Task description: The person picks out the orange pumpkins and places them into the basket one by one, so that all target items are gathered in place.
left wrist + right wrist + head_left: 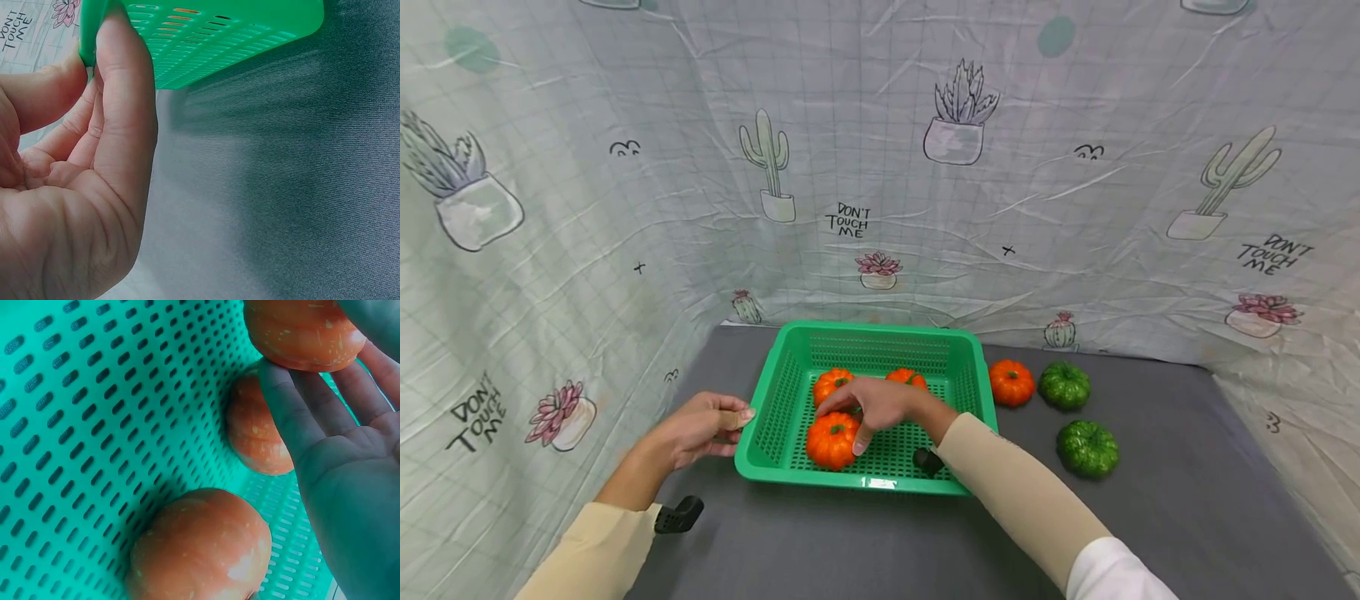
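Observation:
A green plastic basket (805, 477) with slotted walls stands on the dark table. At its left side, my left hand (703, 425) pinches the rim between thumb and fingers; the left wrist view shows the thumb and index finger meeting at the green edge (89, 37). Inside the basket, my right hand (883, 404) grips an orange pumpkin (829, 446) near the front left, thumb on one side and fingers on the other. Behind it sit two more orange pumpkins, one at the left (827, 387) and one partly hidden by the hand (907, 377).
Right of the basket, another orange pumpkin (1011, 383) lies on the table (1165, 467) beside a green pumpkin (1064, 386). A second green pumpkin (1087, 449) lies nearer. Patterned cloth (910, 217) hangs behind and along the sides.

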The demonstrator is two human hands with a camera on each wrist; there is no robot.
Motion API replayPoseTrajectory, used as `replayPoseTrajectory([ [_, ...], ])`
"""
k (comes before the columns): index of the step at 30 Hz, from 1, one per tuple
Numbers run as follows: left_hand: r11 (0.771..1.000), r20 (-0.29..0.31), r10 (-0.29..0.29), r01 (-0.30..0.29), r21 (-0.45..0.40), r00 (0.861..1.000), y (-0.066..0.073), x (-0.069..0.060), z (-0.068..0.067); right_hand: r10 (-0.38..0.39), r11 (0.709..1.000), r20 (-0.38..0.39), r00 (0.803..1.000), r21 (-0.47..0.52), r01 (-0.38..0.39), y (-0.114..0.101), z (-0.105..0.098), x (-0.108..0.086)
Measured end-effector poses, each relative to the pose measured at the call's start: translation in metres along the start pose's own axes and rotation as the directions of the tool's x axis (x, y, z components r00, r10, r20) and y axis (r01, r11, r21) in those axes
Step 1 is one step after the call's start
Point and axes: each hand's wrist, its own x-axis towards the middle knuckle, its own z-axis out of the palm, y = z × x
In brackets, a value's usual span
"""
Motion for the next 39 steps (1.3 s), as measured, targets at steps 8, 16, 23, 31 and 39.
replayPoseTrajectory([
  [8, 1.000, -0.002, 0.001, -0.001, 0.005, 1.000, 0.000, -0.001, 0.000, 0.007, 0.999, 0.042, 0.999, -0.050, -0.005, -0.001, 0.006, 0.008],
  [16, 1.000, 0.009, 0.010, -0.010, 0.011, 1.000, -0.005, 0.000, -0.002, 0.033, 0.994, 0.016, 0.999, -0.101, -0.032, 0.001, 0.009, 0.011],
  [23, 1.000, 0.008, 0.012, -0.013, 0.008, 1.000, -0.003, 0.002, -0.001, 0.067, 0.994, -0.002, 0.998, -0.084, -0.067, 0.004, 0.007, 0.011],
  [31, 1.000, 0.004, 0.010, -0.010, 0.016, 1.000, -0.001, 0.002, -0.001, 0.059, 0.993, 0.007, 0.998, -0.108, -0.058, 0.005, 0.006, 0.012],
  [39, 1.000, -0.005, 0.010, -0.010, 0.017, 1.000, -0.001, 0.000, 0.000, 0.056, 0.995, 0.018, 0.998, -0.079, -0.054, 0.006, 0.008, 0.014],
])
